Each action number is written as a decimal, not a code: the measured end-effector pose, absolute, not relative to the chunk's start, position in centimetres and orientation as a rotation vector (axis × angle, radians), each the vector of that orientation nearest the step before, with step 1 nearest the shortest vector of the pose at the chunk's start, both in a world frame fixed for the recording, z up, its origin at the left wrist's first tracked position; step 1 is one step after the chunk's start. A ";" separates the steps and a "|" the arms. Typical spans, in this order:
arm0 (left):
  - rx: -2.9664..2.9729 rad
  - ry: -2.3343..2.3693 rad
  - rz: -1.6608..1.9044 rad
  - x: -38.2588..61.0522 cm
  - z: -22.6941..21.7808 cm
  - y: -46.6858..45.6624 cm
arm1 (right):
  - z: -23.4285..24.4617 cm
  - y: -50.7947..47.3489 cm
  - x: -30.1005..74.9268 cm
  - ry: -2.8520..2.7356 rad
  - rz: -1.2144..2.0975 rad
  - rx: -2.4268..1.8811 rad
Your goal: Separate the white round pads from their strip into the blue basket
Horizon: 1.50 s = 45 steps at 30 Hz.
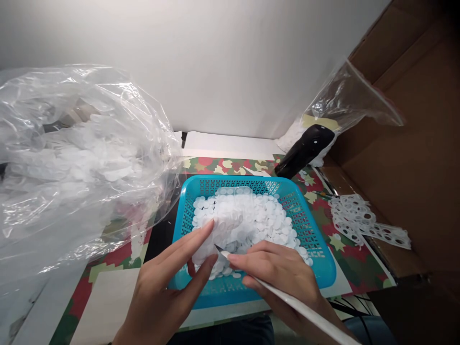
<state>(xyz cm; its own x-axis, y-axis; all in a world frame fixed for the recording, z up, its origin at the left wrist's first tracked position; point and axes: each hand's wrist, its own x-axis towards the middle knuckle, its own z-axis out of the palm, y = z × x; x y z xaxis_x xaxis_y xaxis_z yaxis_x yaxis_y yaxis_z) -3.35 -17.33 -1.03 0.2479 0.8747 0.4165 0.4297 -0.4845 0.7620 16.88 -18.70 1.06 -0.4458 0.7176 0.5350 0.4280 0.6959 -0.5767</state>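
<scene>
A clear plastic bag (86, 206) of white pieces fills the left of the frame. At lower centre, the left hand (167, 275) pinches a translucent sheet (205, 247) above white discs (275, 218) in a blue basket (247, 179). Right of it, the right hand (282, 268) grips a white-handled pointed tool (296, 305), tip near the sheet. A black object (305, 149) stands upper right; perforated strips (354, 218) lie at the right.

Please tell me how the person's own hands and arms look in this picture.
The left hand and right hand are both bare, with five-fingered human shapes, no gloves and no visible rings. No sleeve can be clearly made out.
</scene>
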 end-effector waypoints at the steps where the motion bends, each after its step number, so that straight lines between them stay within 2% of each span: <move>1: 2.029 1.168 1.167 -3.4 -1.0 -17.4 | 1.1 -18.6 16.7 -2.110 0.478 -0.898; 16: 1.995 1.136 1.087 -3.8 -0.9 -17.6 | 1.4 -19.4 17.1 -2.000 0.652 -0.966; 45: 2.028 1.182 1.043 -3.6 -0.6 -17.6 | 0.9 -19.6 17.1 -2.190 0.367 -0.849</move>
<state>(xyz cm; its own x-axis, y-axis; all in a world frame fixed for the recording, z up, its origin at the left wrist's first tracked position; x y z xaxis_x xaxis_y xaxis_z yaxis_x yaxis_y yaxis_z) -3.64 -17.62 -0.55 0.3065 0.8889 0.3404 0.4486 -0.4503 0.7720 17.09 -19.56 0.87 -0.5021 0.6736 0.5423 0.4598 0.7391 -0.4923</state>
